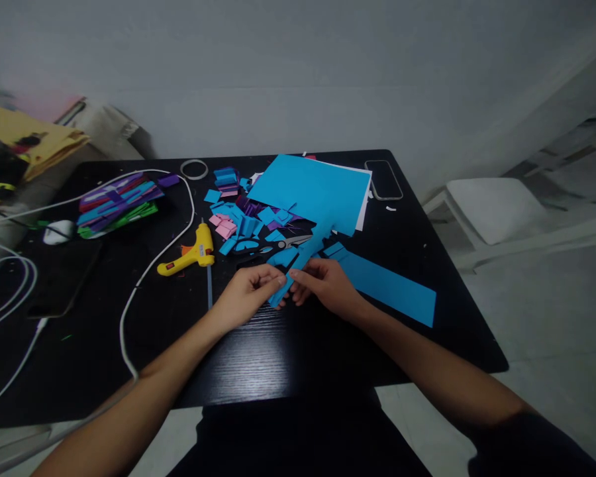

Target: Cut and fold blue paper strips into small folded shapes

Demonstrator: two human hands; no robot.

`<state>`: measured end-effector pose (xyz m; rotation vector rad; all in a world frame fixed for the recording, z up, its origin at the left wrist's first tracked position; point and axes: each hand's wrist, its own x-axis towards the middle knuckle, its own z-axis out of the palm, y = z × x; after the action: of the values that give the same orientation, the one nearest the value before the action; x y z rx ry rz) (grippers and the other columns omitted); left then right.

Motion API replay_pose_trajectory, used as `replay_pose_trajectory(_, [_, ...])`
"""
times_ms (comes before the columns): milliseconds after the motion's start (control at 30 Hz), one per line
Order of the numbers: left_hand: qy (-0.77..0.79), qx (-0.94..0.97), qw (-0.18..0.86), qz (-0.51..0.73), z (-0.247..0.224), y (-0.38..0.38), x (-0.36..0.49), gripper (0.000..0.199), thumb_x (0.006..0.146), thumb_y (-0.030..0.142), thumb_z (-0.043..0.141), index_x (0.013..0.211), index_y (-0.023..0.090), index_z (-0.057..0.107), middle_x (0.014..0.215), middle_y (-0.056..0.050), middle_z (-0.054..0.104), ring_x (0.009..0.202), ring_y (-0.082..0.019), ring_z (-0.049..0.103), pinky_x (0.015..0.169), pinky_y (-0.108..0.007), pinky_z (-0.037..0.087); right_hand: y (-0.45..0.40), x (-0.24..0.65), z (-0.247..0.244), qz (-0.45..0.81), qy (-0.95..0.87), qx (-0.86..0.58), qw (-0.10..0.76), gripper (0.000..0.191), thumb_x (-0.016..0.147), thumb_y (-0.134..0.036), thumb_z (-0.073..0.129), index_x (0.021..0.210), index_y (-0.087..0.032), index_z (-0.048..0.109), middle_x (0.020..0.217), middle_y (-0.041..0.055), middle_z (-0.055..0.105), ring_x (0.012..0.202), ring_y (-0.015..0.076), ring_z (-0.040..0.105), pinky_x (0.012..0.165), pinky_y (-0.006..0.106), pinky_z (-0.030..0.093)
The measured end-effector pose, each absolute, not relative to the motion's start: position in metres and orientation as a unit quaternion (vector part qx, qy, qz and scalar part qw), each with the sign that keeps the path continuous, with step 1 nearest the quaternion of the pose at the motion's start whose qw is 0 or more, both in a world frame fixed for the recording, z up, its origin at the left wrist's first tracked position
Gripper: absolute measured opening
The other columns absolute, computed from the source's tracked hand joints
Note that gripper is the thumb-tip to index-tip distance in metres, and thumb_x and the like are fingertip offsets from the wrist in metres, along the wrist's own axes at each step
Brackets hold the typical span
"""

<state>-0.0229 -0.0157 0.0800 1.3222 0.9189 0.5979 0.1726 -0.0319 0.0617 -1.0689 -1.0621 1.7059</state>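
Observation:
Both hands pinch a narrow blue paper strip [305, 253] near its lower end, above the black table. My left hand [251, 291] grips its left edge with thumb and fingers. On the other edge, my right hand [325, 285] is closed with the thumb on top. Just beyond the fingers lie scissors [278, 245] with dark handles, partly covered by the strip. Small cut blue pieces [248, 226] and pink pieces [225, 226] are heaped behind them. A wider blue strip [397, 286] lies to the right, partly behind my right hand.
Left of the pieces lies a yellow glue gun [193, 255]; a white cable [124, 318] loops past it over my left forearm. Large blue sheets [312, 189] and a phone [383, 180] are at the back. Bundled coloured paper [122, 199] sits left; a white chair [496, 209] stands right.

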Motion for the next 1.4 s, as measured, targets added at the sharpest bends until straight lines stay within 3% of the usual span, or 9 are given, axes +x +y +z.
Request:
replay_pose_trajectory(600, [0.397,0.589,0.659,0.246,0.081,-0.015,-0.025,0.035,0.091,0.049,0.068,0.085,0.014,0.069,0.074,-0.004,0.07,0.066,-0.016,0.068,0.068,-0.028,0.056,-0.032,0.172,0.06,0.684,-0.428,-0.425,0.41,0.04,0.077,-0.053,0.082,0.075,-0.016,0.065,0.069,0.0034,0.072,0.055,0.0144,0.068,0.055,0.03,0.061])
replay_pose_trajectory(1000, [0.418,0.596,0.639,0.246,0.082,-0.012,-0.027,0.034,0.089,0.046,0.07,0.082,0.013,0.069,0.072,-0.004,0.072,0.06,-0.015,0.071,0.06,-0.026,0.059,-0.027,0.181,0.069,0.632,-0.442,-0.463,0.436,0.039,0.077,-0.054,0.081,0.073,-0.018,0.066,0.069,0.0029,0.072,0.058,0.0178,0.07,0.057,0.033,0.06])
replay_pose_trajectory(1400, [0.423,0.59,0.634,0.265,0.078,-0.013,-0.026,0.031,0.087,0.044,0.074,0.083,0.013,0.069,0.068,-0.003,0.071,0.06,-0.016,0.072,0.06,-0.026,0.059,-0.028,0.178,0.067,0.651,-0.433,-0.449,0.433,0.043,0.073,-0.055,0.085,0.071,-0.017,0.065,0.068,0.0031,0.072,0.055,0.0164,0.07,0.054,0.03,0.059])
